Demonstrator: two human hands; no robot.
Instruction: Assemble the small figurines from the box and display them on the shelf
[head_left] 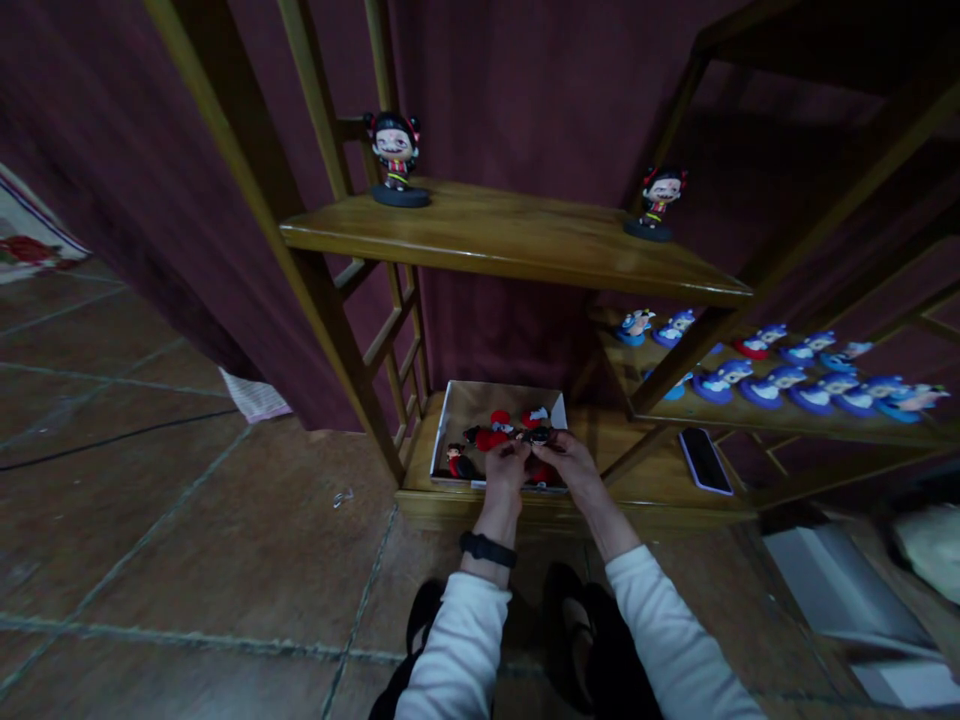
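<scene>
Over the front of a shallow cardboard box [451,412], my left hand [508,465] and my right hand [568,458] meet around a small dark-haired figurine [536,436]. Fingers of both hands are closed on it, and its lower part is hidden. Inside the box lie several red and black figurines, among them one red figurine [489,438] just beyond my left hand. Another small figurine [455,458] rests in the box's left front corner. A red and white piece [535,416] lies behind my hands.
The box stands on the bottom board of a wooden shelf unit [517,235]. Two figurines, one left [396,155] and one right [660,200], stand on the upper shelf. Several blue-purple figurines [776,384] fill a shelf at right. A phone [705,460] lies on the bottom board.
</scene>
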